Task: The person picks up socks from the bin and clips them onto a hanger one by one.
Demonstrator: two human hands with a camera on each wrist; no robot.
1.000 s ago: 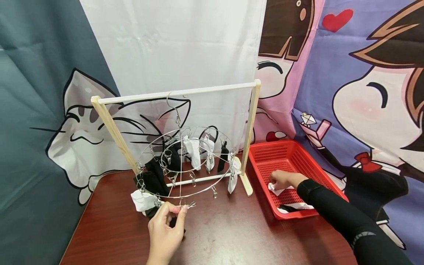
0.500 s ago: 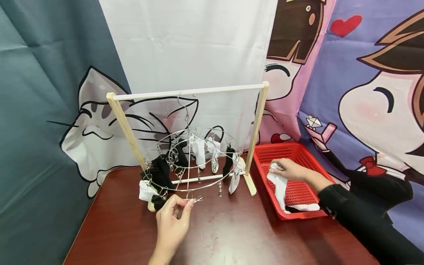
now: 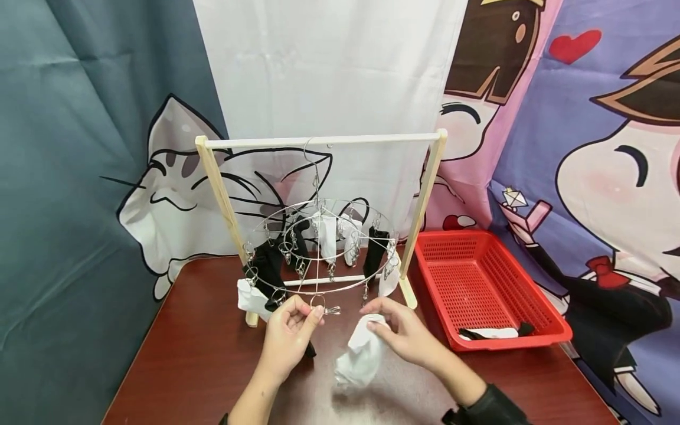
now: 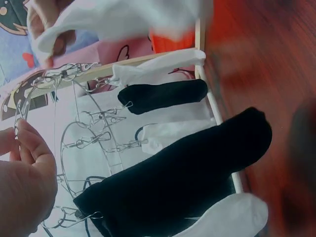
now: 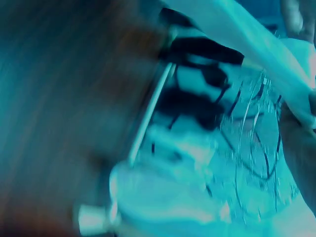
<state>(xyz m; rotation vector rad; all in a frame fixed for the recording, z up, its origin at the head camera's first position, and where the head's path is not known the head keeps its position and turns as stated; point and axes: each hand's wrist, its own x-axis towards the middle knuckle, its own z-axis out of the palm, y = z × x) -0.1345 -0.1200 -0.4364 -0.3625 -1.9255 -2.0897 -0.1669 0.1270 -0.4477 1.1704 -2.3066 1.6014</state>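
A round wire sock hanger (image 3: pixel 340 289) with metal clips hangs by its hook from a wooden rack (image 3: pixel 319 141). At its near side my left hand (image 3: pixel 287 336) pinches a metal clip (image 3: pixel 332 310) between thumb and fingers; the clip's end points right. Just to the right, my right hand (image 3: pixel 406 333) holds a white sock (image 3: pixel 361 357) by one end, the rest dangling over the table. The left wrist view has the white sock (image 4: pixel 123 19) blurred across the top, and black sock (image 4: pixel 182 173) hanging below the hanger. Blur covers much of the right wrist view.
Several black and white socks hang from the hanger's back and left side. A red plastic basket (image 3: pixel 425 265) stands on the brown table (image 3: pixel 170 366) at right, with white and black socks (image 3: pixel 494 333) along its near wall. A printed cloth (image 3: pixel 340 71) backs the scene.
My right hand has lifted the white sock out of the red basket and carried it left, beside my left hand. The left hand keeps pinching the clip. The head view has shifted right.
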